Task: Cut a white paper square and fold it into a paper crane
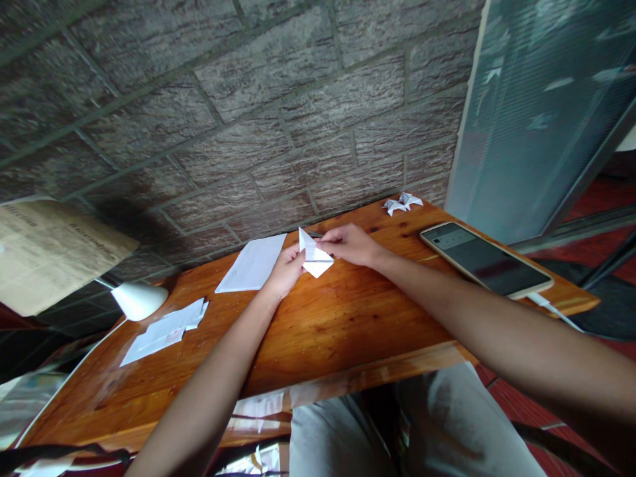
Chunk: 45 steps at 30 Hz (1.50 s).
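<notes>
Both my hands meet over the far middle of a wooden table (318, 331). Between them is a small folded white paper piece (314, 257) with pointed flaps. My left hand (285, 270) pinches its left side, fingers closed on the paper. My right hand (352, 244) grips its upper right edge with curled fingers. The paper is held just above the tabletop, close to the brick wall.
A flat white sheet (252, 264) lies left of my hands. Several paper scraps (166, 329) and a white lamp shade (139, 299) sit at far left. Two small folded paper figures (401, 202) rest at the back right. A phone (484, 258) with a cable lies at right.
</notes>
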### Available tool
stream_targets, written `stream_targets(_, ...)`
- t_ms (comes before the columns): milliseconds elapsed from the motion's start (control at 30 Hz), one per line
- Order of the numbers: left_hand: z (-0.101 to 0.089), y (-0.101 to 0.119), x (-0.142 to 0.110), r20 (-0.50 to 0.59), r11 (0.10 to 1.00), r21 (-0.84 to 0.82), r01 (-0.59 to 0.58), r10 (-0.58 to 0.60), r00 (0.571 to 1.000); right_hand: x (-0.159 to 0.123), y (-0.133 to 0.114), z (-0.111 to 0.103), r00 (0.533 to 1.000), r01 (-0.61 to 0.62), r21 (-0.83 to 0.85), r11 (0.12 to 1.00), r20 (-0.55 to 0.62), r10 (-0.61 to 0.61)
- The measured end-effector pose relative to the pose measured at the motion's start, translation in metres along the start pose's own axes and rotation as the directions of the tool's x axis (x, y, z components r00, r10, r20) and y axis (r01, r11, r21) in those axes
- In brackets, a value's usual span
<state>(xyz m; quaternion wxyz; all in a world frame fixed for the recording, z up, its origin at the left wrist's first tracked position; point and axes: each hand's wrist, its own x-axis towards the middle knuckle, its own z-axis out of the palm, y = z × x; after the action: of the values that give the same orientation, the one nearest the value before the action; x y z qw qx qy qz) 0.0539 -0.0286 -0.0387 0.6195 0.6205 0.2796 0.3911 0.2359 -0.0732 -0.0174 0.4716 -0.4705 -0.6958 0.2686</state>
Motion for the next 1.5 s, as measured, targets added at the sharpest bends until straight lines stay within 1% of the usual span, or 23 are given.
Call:
stream_targets(100, -0.0001, -0.0012, 0.0009, -0.011, 1.0, 0.009, -0.011, 0.011, 1.0, -0.0009, -0.001, 0.0003, 1.0, -0.006, 0.008, 1.0, 0.008, 0.006)
stream_targets(367, 0.0007, -0.0005, -0.0001, 0.004, 0.999, 0.033, -0.007, 0.007, 1.0, -0.0005, -0.001, -0.0011, 1.0, -0.025, -0.031, 0.999, 0.012, 0.025)
stream_targets(667, 0.0026, 0.0015, -0.002, -0.019, 0.989, 0.139, -0.058, 0.061, 0.998, -0.0021, -0.0034, 0.0008, 0.998, -0.027, -0.039, 0.999, -0.054, 0.025)
stream_targets(833, 0.0014, 0.0009, -0.0012, -0.011, 0.991, 0.123, -0.055, 0.057, 0.998, 0.0017, 0.003, 0.0028, 1.0, -0.026, 0.031, 0.999, -0.016, 0.026)
stream_targets(1000, 0.0016, 0.0019, -0.0019, -0.001, 0.996, 0.087, -0.031, 0.031, 1.0, 0.0022, 0.0026, 0.0024, 0.999, -0.03, 0.066, 0.997, -0.02, 0.032)
stream_targets(1200, 0.0029, 0.0018, -0.0017, 0.009, 0.998, 0.057, -0.039, 0.038, 0.999, 0.0002, -0.002, -0.0007, 0.996, -0.067, 0.106, 0.992, 0.061, 0.061)
stream_targets(1367, 0.0033, 0.0029, -0.002, 0.005, 0.999, 0.044, -0.022, 0.022, 1.0, 0.0012, -0.0001, 0.0009, 0.999, -0.031, 0.124, 0.992, 0.022, 0.029)
stream_targets(1500, 0.0041, 0.0058, -0.0035, 0.02, 0.999, 0.04, -0.013, 0.012, 1.0, 0.0015, 0.0006, 0.0012, 0.999, -0.017, 0.139, 0.99, 0.044, 0.011)
